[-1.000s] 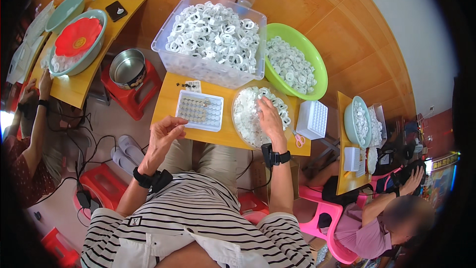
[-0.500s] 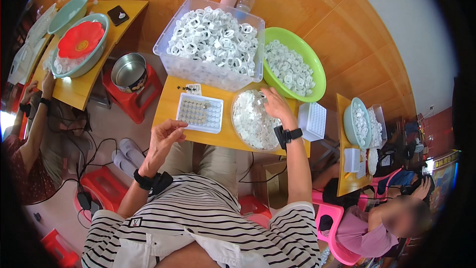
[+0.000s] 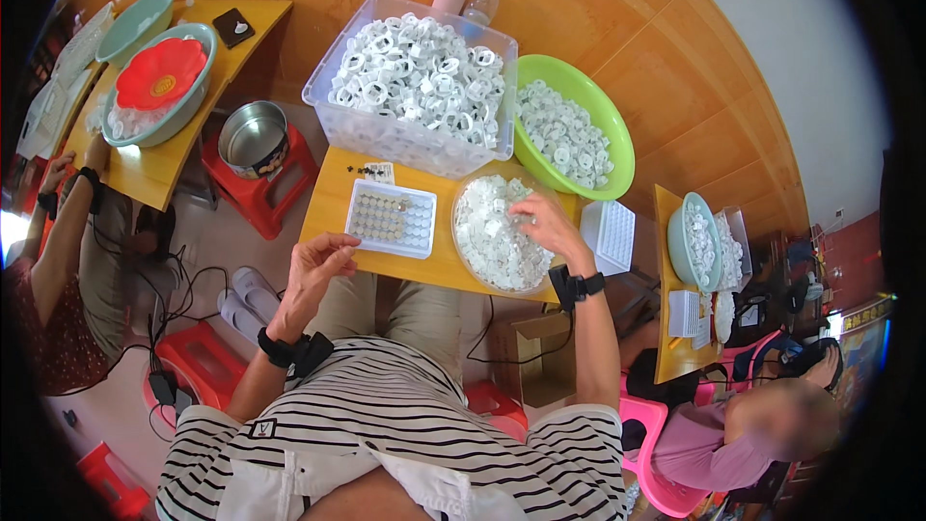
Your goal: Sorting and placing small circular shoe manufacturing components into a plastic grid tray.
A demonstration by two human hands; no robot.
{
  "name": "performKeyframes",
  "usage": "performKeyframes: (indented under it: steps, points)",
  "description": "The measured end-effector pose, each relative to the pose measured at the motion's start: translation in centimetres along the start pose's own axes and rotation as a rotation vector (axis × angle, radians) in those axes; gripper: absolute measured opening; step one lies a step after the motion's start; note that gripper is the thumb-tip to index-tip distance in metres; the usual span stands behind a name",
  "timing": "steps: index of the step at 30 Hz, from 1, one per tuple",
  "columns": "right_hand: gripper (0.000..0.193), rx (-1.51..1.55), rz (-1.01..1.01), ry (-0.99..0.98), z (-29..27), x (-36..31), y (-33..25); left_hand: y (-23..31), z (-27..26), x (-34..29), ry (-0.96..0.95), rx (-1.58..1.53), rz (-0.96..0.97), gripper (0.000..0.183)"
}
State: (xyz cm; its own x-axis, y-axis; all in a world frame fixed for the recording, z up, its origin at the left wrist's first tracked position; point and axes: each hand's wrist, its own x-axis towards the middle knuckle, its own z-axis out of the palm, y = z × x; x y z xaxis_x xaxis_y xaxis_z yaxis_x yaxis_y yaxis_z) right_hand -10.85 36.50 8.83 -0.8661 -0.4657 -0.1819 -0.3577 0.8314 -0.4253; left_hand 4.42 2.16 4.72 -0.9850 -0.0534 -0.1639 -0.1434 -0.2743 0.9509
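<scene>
My left hand (image 3: 318,268) hovers by the near left corner of a white tray (image 3: 421,249), thumb and fingers pinched together; anything between them is too small to make out. Rows of small round grey and white pieces (image 3: 379,218) fill the tray. Over a clear round bowl (image 3: 461,249) heaped with small white plastic parts (image 3: 492,241), my right hand (image 3: 550,224) has its fingers curled and its tips at the heap. What they grip is hidden among the white parts. Black bands circle both wrists.
Behind the tray stands a clear bin (image 3: 410,140) of white ring-shaped parts. A green basin (image 3: 625,159) of white parts sits to its right, near a stacked white tray (image 3: 610,236). Small black pieces (image 3: 365,170) lie on the table. Other people work at tables on both sides.
My right hand has shifted slightly right and toward me over the bowl, and its fingers have drawn in. My left hand stays beside the tray, still pinched.
</scene>
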Motion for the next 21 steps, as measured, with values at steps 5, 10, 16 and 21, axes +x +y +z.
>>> performKeyframes:
  steps: [5,10,16,21]
  points:
    - [0.031,0.287,0.161,-0.095,-0.6,-1.5,0.4,-0.1,0.0,0.2,-0.012,-0.005,-0.008,0.021]
    - [0.037,-0.068,0.109,0.171,0.9,0.9,1.7,-0.4,0.0,0.1,-0.002,0.009,-0.019,0.02]
    - [0.034,-0.205,0.168,0.056,2.1,4.0,3.2,-0.3,-0.4,-0.4,0.026,-0.001,-0.001,0.019]
    - [0.028,-0.184,0.116,0.099,2.5,4.9,3.1,-0.9,-1.3,-0.7,0.076,-0.022,-0.008,0.021]
